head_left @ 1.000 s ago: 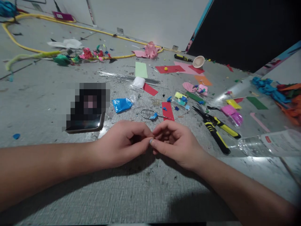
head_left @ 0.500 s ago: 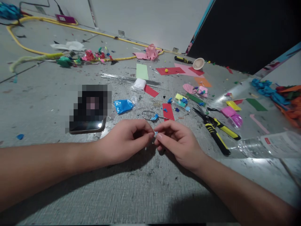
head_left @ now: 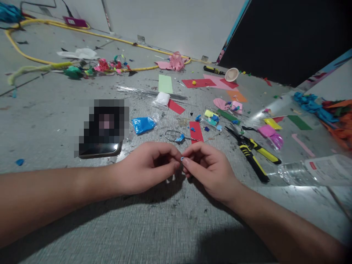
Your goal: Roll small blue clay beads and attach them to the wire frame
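A small pale-blue piece of clay (head_left: 182,158) is pinched between the thumb and index finger of my right hand (head_left: 210,168). The fingertips of my left hand (head_left: 150,167) meet it from the other side. My left thumb and fingers are curled together, and whatever lies between them is hidden. Just beyond both hands lies a looped wire frame (head_left: 172,135) with a lump of blue clay (head_left: 180,138) on it. A blue clay packet (head_left: 143,125) lies above my left hand. A red paper strip (head_left: 196,131) lies past my right hand.
Yellow-handled pliers (head_left: 249,152) and a clear bottle (head_left: 310,169) lie at right. A phone (head_left: 100,148), partly pixelated, lies left. Thin wires (head_left: 137,91), a white packet (head_left: 162,99) and coloured paper scraps spread behind. A yellow cable (head_left: 96,34) runs along the wall.
My fingertips have shifted slightly; the left fingers have loosened a little around the pale-blue piece, which now shows at my right thumb tip. The view has moved slightly.
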`<state>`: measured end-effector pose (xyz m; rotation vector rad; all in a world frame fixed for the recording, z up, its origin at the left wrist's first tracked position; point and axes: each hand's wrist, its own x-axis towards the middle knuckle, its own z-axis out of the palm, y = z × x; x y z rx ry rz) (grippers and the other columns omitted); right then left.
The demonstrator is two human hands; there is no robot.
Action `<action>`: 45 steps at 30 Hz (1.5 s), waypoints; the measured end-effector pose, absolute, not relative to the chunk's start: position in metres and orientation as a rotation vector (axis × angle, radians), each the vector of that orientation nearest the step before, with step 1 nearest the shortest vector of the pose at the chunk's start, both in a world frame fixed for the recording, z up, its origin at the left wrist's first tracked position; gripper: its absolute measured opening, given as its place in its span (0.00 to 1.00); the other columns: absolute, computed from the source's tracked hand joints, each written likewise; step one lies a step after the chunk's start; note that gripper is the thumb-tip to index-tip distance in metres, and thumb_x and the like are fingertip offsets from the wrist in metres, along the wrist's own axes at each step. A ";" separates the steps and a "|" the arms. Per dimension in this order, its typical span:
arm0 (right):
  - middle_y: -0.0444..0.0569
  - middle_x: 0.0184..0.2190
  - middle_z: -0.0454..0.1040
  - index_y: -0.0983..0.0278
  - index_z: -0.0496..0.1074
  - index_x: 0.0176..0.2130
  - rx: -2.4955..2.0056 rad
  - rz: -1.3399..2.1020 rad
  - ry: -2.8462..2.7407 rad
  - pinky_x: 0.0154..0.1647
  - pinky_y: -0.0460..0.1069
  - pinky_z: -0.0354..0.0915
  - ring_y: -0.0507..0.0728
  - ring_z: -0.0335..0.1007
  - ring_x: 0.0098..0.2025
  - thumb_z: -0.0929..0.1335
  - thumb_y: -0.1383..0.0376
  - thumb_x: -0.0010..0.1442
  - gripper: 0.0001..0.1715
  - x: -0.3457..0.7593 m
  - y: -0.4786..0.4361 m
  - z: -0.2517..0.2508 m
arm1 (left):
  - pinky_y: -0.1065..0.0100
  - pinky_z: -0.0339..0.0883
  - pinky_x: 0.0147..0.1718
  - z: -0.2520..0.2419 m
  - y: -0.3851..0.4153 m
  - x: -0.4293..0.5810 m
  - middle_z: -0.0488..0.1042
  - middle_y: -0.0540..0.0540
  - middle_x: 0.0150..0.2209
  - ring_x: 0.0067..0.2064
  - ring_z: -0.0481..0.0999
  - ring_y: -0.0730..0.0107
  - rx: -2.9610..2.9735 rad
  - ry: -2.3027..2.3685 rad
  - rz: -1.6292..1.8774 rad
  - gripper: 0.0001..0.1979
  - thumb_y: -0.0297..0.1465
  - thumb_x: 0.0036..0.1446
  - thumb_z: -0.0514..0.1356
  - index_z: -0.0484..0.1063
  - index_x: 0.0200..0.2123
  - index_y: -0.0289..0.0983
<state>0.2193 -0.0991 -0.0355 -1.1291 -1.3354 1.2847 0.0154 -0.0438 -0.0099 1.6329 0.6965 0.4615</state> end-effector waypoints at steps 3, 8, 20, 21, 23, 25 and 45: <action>0.42 0.28 0.77 0.61 0.76 0.41 -1.128 1.266 -1.345 0.28 0.45 0.71 0.50 0.74 0.28 0.75 0.65 0.64 0.05 0.220 -0.099 -0.036 | 0.70 0.71 0.31 -0.010 -0.043 0.015 0.79 0.48 0.30 0.31 0.77 0.70 1.591 0.653 0.470 0.06 0.31 0.66 0.63 0.78 0.38 0.35; 0.42 0.28 0.79 0.61 0.75 0.43 -1.134 1.235 -1.380 0.26 0.44 0.69 0.50 0.75 0.28 0.74 0.67 0.64 0.06 0.220 -0.099 -0.038 | 0.69 0.71 0.33 -0.010 -0.042 0.013 0.79 0.48 0.31 0.33 0.77 0.70 1.613 0.614 0.484 0.09 0.33 0.70 0.62 0.78 0.37 0.34; 0.39 0.26 0.77 0.59 0.74 0.45 -1.122 0.764 -1.748 0.21 0.44 0.62 0.49 0.69 0.23 0.72 0.71 0.63 0.11 0.221 -0.107 -0.030 | 0.68 0.69 0.33 -0.011 -0.041 0.013 0.77 0.49 0.29 0.32 0.74 0.70 1.589 0.682 0.477 0.14 0.35 0.71 0.60 0.78 0.34 0.35; 0.39 0.25 0.76 0.59 0.74 0.45 -1.122 0.731 -1.757 0.22 0.44 0.63 0.49 0.68 0.22 0.72 0.71 0.63 0.11 0.221 -0.107 -0.030 | 0.68 0.69 0.33 -0.011 -0.040 0.013 0.77 0.49 0.29 0.32 0.74 0.70 1.585 0.683 0.479 0.14 0.35 0.71 0.60 0.78 0.34 0.35; 0.38 0.25 0.76 0.59 0.74 0.44 -1.148 0.704 -1.748 0.22 0.44 0.63 0.49 0.68 0.22 0.72 0.70 0.64 0.09 0.221 -0.107 -0.029 | 0.69 0.69 0.33 -0.012 -0.041 0.013 0.77 0.49 0.29 0.32 0.75 0.70 1.579 0.675 0.485 0.13 0.34 0.71 0.60 0.78 0.34 0.34; 0.39 0.25 0.76 0.59 0.75 0.43 -1.193 0.736 -1.707 0.21 0.44 0.63 0.50 0.69 0.22 0.72 0.69 0.64 0.08 0.221 -0.106 -0.030 | 0.69 0.70 0.33 -0.012 -0.041 0.012 0.78 0.49 0.29 0.32 0.75 0.71 1.570 0.658 0.496 0.13 0.33 0.71 0.60 0.78 0.33 0.34; 0.42 0.26 0.76 0.62 0.75 0.34 -1.354 0.527 -1.702 0.28 0.46 0.65 0.51 0.70 0.26 0.69 0.67 0.66 0.07 0.229 -0.085 -0.036 | 0.71 0.68 0.28 -0.009 -0.045 0.014 0.76 0.51 0.26 0.28 0.73 0.73 1.520 0.768 0.544 0.12 0.34 0.68 0.63 0.76 0.32 0.35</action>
